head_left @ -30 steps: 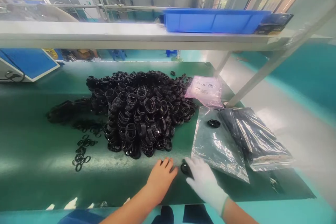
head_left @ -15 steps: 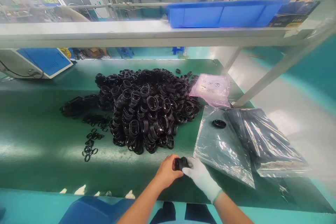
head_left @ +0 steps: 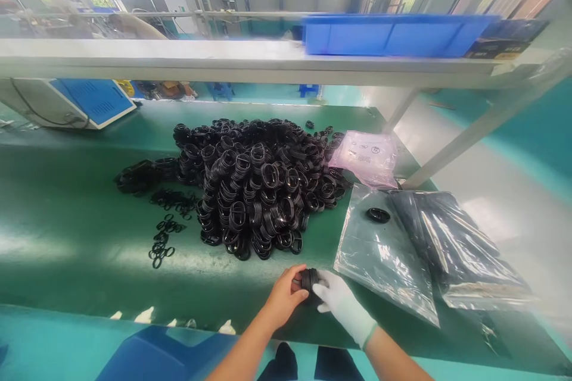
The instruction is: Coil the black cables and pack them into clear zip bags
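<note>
Between my two hands, near the front of the green table, is a short stack of black oval rings (head_left: 309, 279). My bare left hand (head_left: 286, 296) grips its left side with thumb and fingers. From the right, my right hand (head_left: 338, 297), in a white glove, closes on the other side. Beyond them rises a big pile of similar black oval rings (head_left: 254, 184), each with a crossbar. One single black oval ring (head_left: 378, 215) lies on a clear plastic bag (head_left: 379, 256) to the right.
Small thin black rings (head_left: 161, 244) lie left of the pile. A pink plastic bag (head_left: 369, 155) and a filled clear bag (head_left: 465, 244) are at right. Across the back runs a white shelf (head_left: 179, 62) bearing a blue bin (head_left: 393, 36). A blue-grey machine (head_left: 84, 104) stands back left.
The stack is turned more upright between my hands, and my gloved fingers have shifted on it. The whole view has moved slightly, with the table things appearing further right.
</note>
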`<state>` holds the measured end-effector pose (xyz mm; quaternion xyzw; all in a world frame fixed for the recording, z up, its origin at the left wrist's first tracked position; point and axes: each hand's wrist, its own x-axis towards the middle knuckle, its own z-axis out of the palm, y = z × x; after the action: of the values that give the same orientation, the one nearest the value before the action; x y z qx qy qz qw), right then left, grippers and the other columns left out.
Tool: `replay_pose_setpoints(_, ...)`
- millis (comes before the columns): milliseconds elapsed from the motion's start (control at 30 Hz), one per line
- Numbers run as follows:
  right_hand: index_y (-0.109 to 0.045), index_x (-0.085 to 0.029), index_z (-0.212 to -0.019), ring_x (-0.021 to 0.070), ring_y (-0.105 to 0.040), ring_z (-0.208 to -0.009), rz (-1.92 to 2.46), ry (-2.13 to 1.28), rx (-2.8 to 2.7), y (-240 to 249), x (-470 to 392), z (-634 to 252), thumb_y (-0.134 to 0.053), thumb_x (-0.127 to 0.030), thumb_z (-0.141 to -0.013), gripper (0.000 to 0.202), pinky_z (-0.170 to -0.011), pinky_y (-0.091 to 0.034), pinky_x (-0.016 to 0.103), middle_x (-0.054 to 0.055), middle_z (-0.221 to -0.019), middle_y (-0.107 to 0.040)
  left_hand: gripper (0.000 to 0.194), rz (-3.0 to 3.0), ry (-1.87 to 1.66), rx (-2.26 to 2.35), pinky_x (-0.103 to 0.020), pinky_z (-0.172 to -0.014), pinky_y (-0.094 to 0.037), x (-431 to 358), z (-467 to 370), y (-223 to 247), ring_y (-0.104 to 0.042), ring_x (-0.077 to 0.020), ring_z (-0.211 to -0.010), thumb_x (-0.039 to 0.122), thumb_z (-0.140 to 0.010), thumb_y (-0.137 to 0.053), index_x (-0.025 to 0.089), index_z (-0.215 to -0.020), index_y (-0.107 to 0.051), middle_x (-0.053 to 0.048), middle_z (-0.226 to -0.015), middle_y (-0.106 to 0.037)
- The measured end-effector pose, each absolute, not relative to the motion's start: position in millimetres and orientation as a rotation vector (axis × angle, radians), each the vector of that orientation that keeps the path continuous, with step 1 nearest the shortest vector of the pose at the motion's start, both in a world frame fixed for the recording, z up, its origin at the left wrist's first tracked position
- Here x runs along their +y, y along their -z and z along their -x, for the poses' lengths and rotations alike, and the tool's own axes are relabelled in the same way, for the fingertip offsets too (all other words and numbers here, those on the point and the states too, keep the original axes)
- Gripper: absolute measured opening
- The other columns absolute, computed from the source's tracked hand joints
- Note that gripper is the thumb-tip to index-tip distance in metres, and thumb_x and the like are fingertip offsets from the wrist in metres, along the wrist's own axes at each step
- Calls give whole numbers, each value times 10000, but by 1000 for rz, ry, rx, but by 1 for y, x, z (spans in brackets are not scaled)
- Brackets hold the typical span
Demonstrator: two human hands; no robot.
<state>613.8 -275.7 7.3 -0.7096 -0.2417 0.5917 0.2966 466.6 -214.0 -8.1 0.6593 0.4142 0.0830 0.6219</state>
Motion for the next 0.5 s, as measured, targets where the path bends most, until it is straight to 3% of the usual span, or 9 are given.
replay_pose_setpoints(200,-521,-160,-1163,206,-619,-831,1998,-1482,-788,-8,-275,-606,-450,-221,-774,400,-551,-520,265,114,-1054,-596,565,-1531,-228,960,-271,-751,-467,-219,-470,14,-511,-101,-728,120,-664,-576,229,-1212,-493,-37,-1060,-485)
replay_pose_setpoints(333,-553,-163,-1142,215,-627,-792,2110,-1383,-869,-1,-273,-601,-531,-246,-736,415,-611,-506,284,119,-1002,-615,678,-1641,-164,928,-260,-688,-478,-211,-462,-6,-533,-115,-709,112,-576,-668,255,-1217,-501,-25,-1049,-518)
replay_pose_setpoints(400,-560,-146,-1137,219,-628,-805,2155,-1341,-900,3,-273,-600,-520,-225,-742,405,-657,-498,293,135,-1017,-607,552,-1928,-180,953,-252,-719,-467,-194,-456,-32,-543,-125,-756,129,-655,-628,267,-1180,-530,-11,-1023,-551)
replay_pose_setpoints(500,-550,-127,-1152,218,-628,-810,2191,-1311,-935,6,-275,-599,-473,-210,-769,399,-694,-488,308,156,-1052,-590,325,-2675,-232,1126,-262,-754,-438,-156,-457,-80,-531,-147,-865,93,-836,-401,221,-1071,-586,-35,-973,-578)
